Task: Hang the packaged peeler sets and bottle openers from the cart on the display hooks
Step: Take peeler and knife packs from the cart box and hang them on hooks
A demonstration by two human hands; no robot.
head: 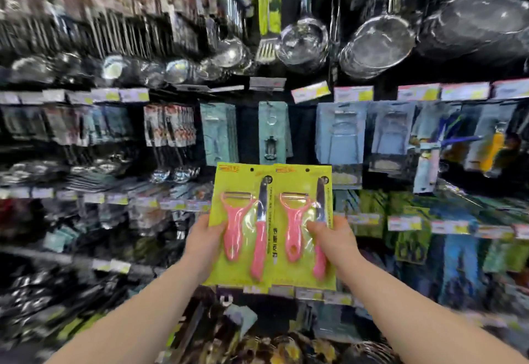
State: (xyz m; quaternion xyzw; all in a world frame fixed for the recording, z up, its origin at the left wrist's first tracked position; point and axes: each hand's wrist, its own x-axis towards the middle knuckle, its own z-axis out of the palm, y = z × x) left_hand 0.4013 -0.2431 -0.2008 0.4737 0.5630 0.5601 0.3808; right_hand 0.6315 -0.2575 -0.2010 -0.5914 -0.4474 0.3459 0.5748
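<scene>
Left hand clamped on left peeler set, right hand on right peeler set. Packs were upright, side by side, touching, at 6 o'clock of teal hanging packs. Judged risk: two packs aligned simultaneously, hang holes could miss hook, pack dropped.

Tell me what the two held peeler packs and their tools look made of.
Left peeler pack and right peeler pack: yellow-green backing, seemingly card, under glossy clear plastic showing glare. Pink peelers, knife handles: smooth, probably plastic. Knife blades: bright, reflective, likely steel.
</scene>
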